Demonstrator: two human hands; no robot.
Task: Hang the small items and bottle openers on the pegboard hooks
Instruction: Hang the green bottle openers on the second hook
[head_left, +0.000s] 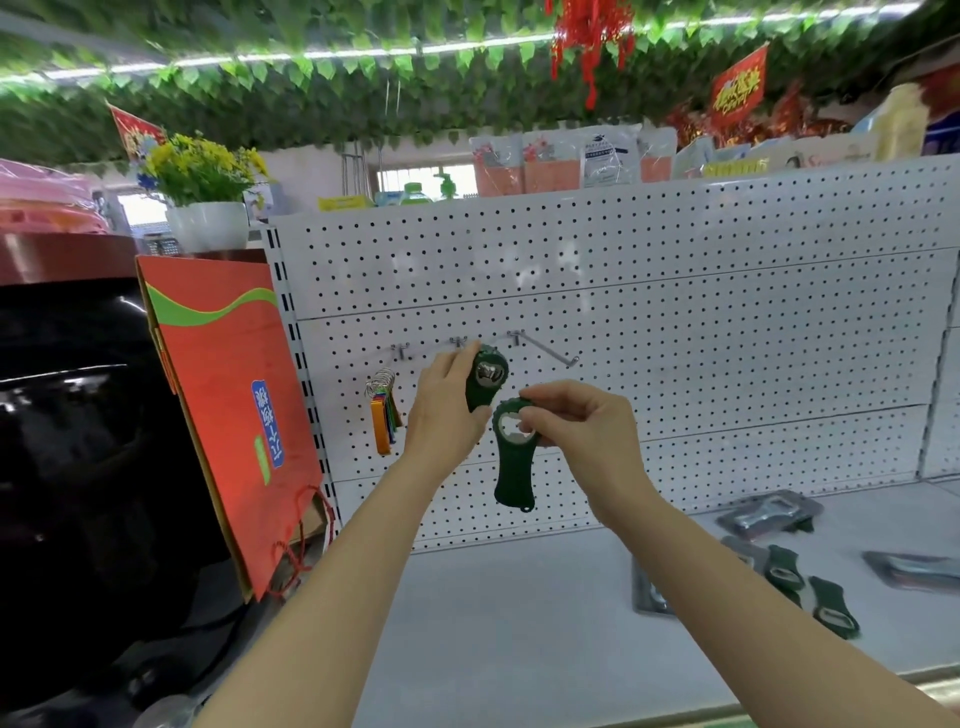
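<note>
My left hand (441, 410) grips a dark green bottle opener (485, 375) and holds it up at the middle hook (459, 343) of the white pegboard (675, 322). My right hand (576, 421) pinches the head of a second green opener (511, 457), which hangs down below the first. A bunch of coloured key-ring openers (384, 410) hangs from the left hook (400, 352). The long right hook (545, 349) is bare. More green openers (810, 587) and packaged openers (769, 514) lie on the shelf at the right.
A red and green paper bag (228, 410) leans against the pegboard's left edge, beside a black object (78, 441). The grey shelf (519, 613) runs below the board. A potted yellow flower plant (202, 187) and packaged goods (571, 158) stand on top.
</note>
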